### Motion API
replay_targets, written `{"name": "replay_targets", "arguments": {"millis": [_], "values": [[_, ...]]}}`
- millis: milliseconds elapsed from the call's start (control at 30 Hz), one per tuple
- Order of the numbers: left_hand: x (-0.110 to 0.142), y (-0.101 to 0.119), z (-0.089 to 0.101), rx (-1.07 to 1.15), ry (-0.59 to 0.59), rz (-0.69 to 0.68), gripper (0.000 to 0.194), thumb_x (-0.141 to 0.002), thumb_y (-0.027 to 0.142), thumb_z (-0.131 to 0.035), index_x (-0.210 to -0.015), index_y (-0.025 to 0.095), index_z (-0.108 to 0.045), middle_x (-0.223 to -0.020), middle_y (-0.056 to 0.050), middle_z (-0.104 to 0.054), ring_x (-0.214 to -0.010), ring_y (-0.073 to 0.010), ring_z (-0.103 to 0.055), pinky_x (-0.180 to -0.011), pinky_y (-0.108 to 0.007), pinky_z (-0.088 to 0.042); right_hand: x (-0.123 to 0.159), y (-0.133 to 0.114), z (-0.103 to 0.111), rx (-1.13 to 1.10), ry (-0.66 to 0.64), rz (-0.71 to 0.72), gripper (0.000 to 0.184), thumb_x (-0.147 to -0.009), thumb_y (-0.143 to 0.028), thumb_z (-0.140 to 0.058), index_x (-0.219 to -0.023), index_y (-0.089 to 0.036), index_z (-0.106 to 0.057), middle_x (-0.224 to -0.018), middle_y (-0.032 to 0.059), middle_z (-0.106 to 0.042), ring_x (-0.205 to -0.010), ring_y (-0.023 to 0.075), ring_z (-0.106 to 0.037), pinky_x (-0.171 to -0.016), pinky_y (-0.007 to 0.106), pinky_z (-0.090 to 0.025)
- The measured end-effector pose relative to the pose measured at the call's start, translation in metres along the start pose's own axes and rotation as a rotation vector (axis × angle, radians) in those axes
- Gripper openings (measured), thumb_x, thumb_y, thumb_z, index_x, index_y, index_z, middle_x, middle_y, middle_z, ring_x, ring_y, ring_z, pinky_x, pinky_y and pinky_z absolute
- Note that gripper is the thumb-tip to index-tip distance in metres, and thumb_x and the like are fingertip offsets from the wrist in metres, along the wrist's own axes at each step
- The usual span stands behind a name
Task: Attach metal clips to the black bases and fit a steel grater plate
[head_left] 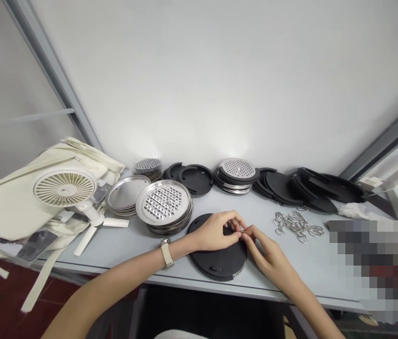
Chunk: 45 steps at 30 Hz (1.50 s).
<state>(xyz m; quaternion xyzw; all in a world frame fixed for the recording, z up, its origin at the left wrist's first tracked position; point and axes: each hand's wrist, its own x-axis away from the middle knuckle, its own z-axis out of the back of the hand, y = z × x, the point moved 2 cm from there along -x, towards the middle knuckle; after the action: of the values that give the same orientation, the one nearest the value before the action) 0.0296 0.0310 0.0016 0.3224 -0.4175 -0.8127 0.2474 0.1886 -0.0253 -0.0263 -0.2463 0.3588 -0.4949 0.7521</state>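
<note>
A round black plate [216,256] lies at the front of the table, with small slots and a strip of shiny metal at its lower right edge. Over its upper part rests my left hand [218,230], thumb and fingertips pinched together at the plate's right edge. My right hand [264,249] meets it there, its thumb and forefinger also closed. A tiny shiny bit shows between the fingertips; it is too small and hidden to name. Right of my hands is a loose pile of metal wire rings or hooks [296,225].
Round metal grater plates [164,203] are stacked left of my hands, beside plain metal discs [128,193]. Along the wall stand black round holders [196,180] and perforated discs [238,168]. A white fan [65,188] and a cream bag [4,207] occupy the left end.
</note>
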Motion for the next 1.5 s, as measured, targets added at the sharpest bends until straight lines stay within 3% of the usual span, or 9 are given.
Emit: {"name": "replay_targets", "arguments": {"millis": [200, 500, 767, 933, 1167, 1333, 1500], "values": [[-0.002, -0.01, 0.0, 0.125, 0.105, 0.108, 0.012, -0.078, 0.011, -0.056, -0.089, 0.014, -0.06, -0.079, -0.001, -0.06, -0.074, -0.011, -0.055, -0.069, -0.023, -0.044, -0.001, -0.005, 0.001, 0.03, 0.006, 0.019, 0.016, -0.096, -0.028, -0.038, -0.083, -0.022, -0.046, -0.075, 0.0005, -0.052, -0.069, 0.0162, -0.049, -0.066, 0.027, -0.042], [-0.005, -0.015, 0.001, 0.357, 0.082, 0.143, 0.008, -0.079, 0.017, -0.061, -0.086, 0.013, -0.059, -0.08, -0.002, -0.057, -0.076, -0.0112, -0.055, -0.073, -0.024, -0.044, 0.001, -0.002, -0.001, 0.013, -0.007, 0.005, 0.018, -0.096, -0.034, -0.041, -0.083, -0.022, -0.046, -0.073, 0.0001, -0.051, -0.068, 0.0167, -0.049, -0.067, 0.028, -0.042], [-0.004, -0.019, -0.002, 0.288, 0.088, 0.148, 0.009, -0.08, 0.016, -0.06, -0.089, 0.013, -0.06, -0.081, -0.003, -0.059, -0.078, -0.0125, -0.056, -0.075, -0.027, -0.046, 0.0, -0.004, 0.003, -0.015, 0.066, -0.021, 0.022, -0.097, -0.033, -0.039, -0.079, -0.022, -0.046, -0.071, -0.0014, -0.049, -0.066, 0.0154, -0.048, -0.065, 0.026, -0.04], [-0.003, -0.016, -0.002, 0.247, 0.098, 0.152, 0.008, -0.08, 0.016, -0.06, -0.088, 0.012, -0.059, -0.081, -0.004, -0.06, -0.077, -0.013, -0.057, -0.074, -0.027, -0.047, -0.001, -0.003, 0.002, -0.023, 0.045, -0.066, 0.024, -0.097, -0.034, -0.037, -0.079, -0.022, -0.046, -0.068, -0.0027, -0.046, -0.063, 0.0146, -0.046, -0.062, 0.025, -0.04], [-0.003, -0.012, 0.0, 0.261, 0.062, 0.146, 0.009, -0.079, 0.017, -0.063, -0.085, 0.012, -0.06, -0.08, -0.005, -0.062, -0.076, -0.013, -0.058, -0.072, -0.026, -0.047, 0.0, 0.001, 0.001, 0.007, 0.042, -0.021, 0.023, -0.095, -0.032, -0.04, -0.075, -0.022, -0.044, -0.068, -0.0026, -0.046, -0.064, 0.0146, -0.046, -0.062, 0.024, -0.04], [-0.004, -0.014, -0.001, 0.268, 0.069, 0.138, 0.01, -0.079, 0.019, -0.064, -0.086, 0.012, -0.061, -0.081, -0.005, -0.062, -0.077, -0.0131, -0.058, -0.073, -0.025, -0.046, 0.0, 0.001, 0.003, 0.024, 0.018, 0.003, 0.017, -0.094, -0.029, -0.039, -0.079, -0.022, -0.043, -0.072, -0.0017, -0.048, -0.067, 0.0153, -0.048, -0.064, 0.025, -0.041], [-0.003, -0.017, -0.001, 0.286, 0.109, 0.164, 0.011, -0.079, 0.02, -0.064, -0.086, 0.012, -0.06, -0.08, -0.004, -0.061, -0.076, -0.0128, -0.057, -0.073, -0.026, -0.046, -0.001, 0.002, 0.002, 0.009, 0.037, -0.049, 0.022, -0.096, -0.033, -0.036, -0.077, -0.022, -0.042, -0.069, -0.0027, -0.046, -0.065, 0.0147, -0.046, -0.063, 0.024, -0.039]]}}
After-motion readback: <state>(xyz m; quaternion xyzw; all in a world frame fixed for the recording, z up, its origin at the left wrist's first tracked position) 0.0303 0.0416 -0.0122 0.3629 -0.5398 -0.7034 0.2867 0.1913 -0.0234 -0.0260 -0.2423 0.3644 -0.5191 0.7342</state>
